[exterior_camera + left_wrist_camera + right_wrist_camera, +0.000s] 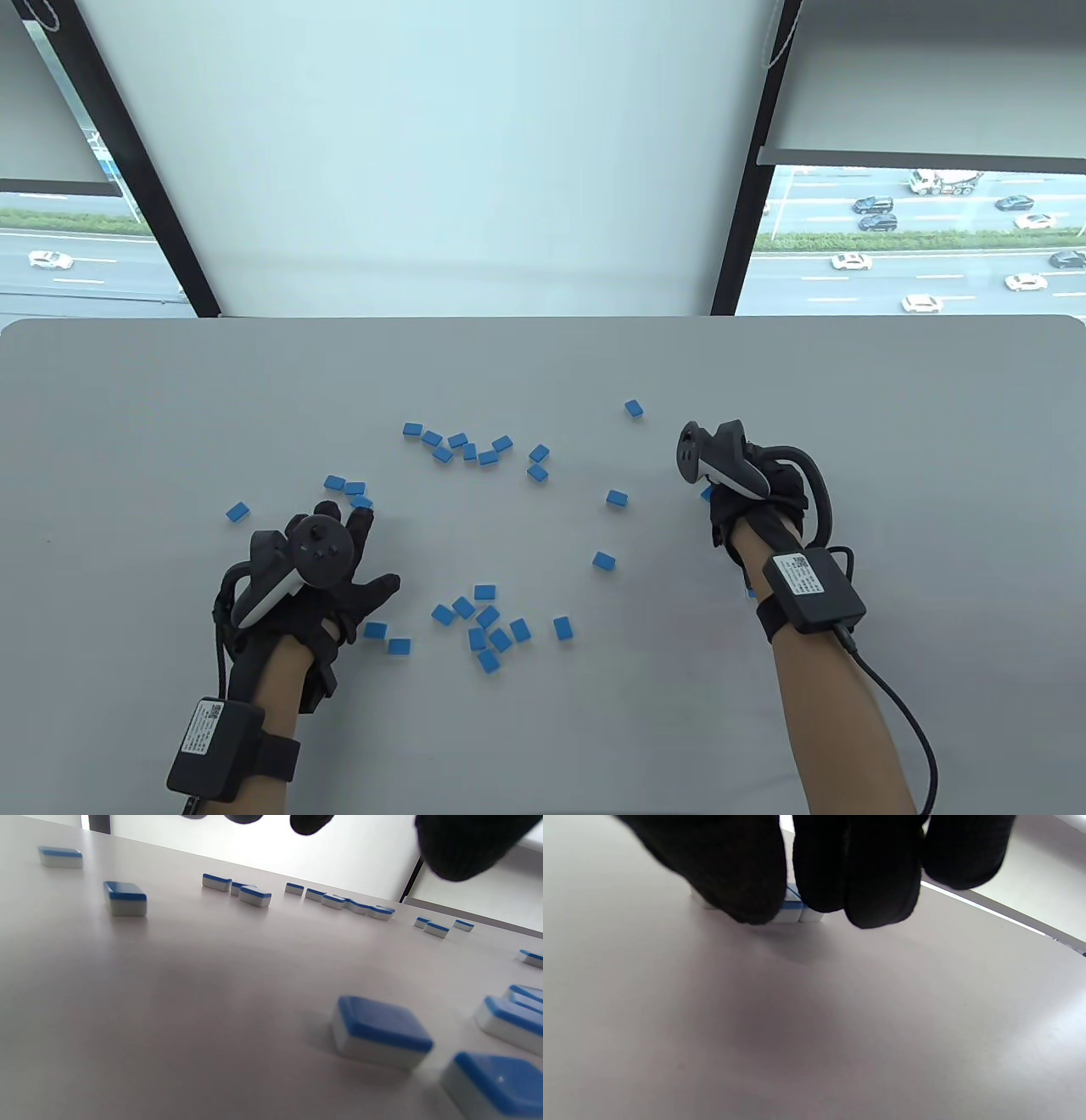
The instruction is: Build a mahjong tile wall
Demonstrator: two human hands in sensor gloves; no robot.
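Note:
Blue-backed white mahjong tiles lie scattered flat on the grey table (933,407). One cluster (462,446) sits toward the middle, another (488,624) nearer me. My left hand (365,552) hovers spread over the table with straight fingers and holds nothing. Its fingertips are close to a few tiles (348,488), and two tiles (386,637) lie by its thumb. My right hand (717,501) curls down over two side-by-side tiles (793,911). Its thumb (734,870) and fingers (878,878) close round them. In the left wrist view the nearest tile (382,1031) lies blue side up.
Single tiles lie at the far middle (634,408), mid-table (618,498), lower down (603,559) and at the left (238,512). A window with blinds runs behind the table's far edge. Cables trail from both wrist packs.

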